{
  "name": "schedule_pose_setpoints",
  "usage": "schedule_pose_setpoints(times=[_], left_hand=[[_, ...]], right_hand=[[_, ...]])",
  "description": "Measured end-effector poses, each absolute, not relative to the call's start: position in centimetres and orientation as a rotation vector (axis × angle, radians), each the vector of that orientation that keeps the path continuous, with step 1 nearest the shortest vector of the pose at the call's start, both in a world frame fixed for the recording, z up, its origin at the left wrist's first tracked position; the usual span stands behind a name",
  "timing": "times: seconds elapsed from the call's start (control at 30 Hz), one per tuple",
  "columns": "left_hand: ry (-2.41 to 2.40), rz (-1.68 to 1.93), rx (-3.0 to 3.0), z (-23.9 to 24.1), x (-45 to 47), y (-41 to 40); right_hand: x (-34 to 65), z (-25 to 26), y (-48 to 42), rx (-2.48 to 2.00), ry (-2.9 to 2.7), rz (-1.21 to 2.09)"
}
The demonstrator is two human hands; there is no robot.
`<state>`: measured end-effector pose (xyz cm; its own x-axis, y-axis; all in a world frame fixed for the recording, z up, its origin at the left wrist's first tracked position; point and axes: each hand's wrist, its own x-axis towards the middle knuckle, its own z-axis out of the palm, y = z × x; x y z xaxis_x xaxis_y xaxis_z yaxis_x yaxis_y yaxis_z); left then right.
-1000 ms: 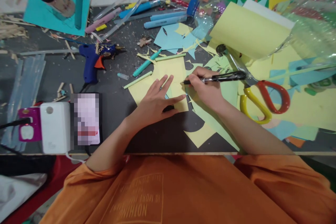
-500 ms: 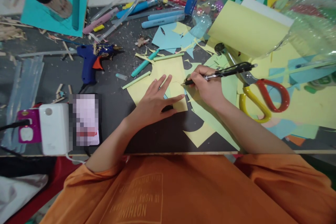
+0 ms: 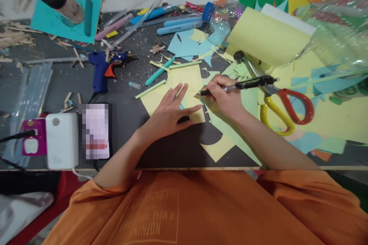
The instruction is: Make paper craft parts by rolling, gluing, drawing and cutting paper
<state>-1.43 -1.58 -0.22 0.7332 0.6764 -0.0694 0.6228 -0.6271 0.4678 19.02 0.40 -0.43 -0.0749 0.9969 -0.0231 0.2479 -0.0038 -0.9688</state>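
My left hand [image 3: 174,107] lies with fingers spread on pale yellow paper [image 3: 188,74]. Part of that paper is hidden beneath it. In my right hand [image 3: 225,95] is a black pen [image 3: 253,83], pinched near its point. The pen's tip rests at or just over the yellow paper, right of my left fingers; contact is hard to tell. Faint lines show on the sheet near the tip. Rolled paper strips [image 3: 151,89] lie along the paper's upper and left edges, with a teal pen [image 3: 159,71] between them. Light green paper [image 3: 238,130] lies under my right wrist.
Scissors [image 3: 280,111] with red and yellow handles lie right of my right hand. On the left are a blue glue gun [image 3: 99,71], a phone [image 3: 96,130] and a white power bank [image 3: 61,141]. Clear plastic bottles, markers and paper scraps crowd the back and right.
The pen tip has shifted slightly left and down across the yellow paper, my right hand moving with it. My left hand stays in place. The view has shifted a little.
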Motion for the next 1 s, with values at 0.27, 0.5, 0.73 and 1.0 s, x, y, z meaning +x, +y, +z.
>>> schedule_pose_setpoints(times=[0.27,0.5,0.73,1.0], left_hand=[[0.959,0.137,2.441,-0.08,-1.44,-1.4],[0.936,0.131,2.433,0.09,-1.45,-1.39],[0.935,0.163,2.443,-0.11,-1.41,-1.43],[0.93,0.187,2.451,-0.33,-1.49,-1.48]], right_hand=[[18.61,-0.53,0.44,-1.378,-1.577,1.185],[18.7,-0.51,0.6,-1.368,-1.578,1.24],[18.72,-0.6,0.52,-1.367,-1.571,1.308],[18.69,-0.38,0.63,-1.372,-1.565,1.32]])
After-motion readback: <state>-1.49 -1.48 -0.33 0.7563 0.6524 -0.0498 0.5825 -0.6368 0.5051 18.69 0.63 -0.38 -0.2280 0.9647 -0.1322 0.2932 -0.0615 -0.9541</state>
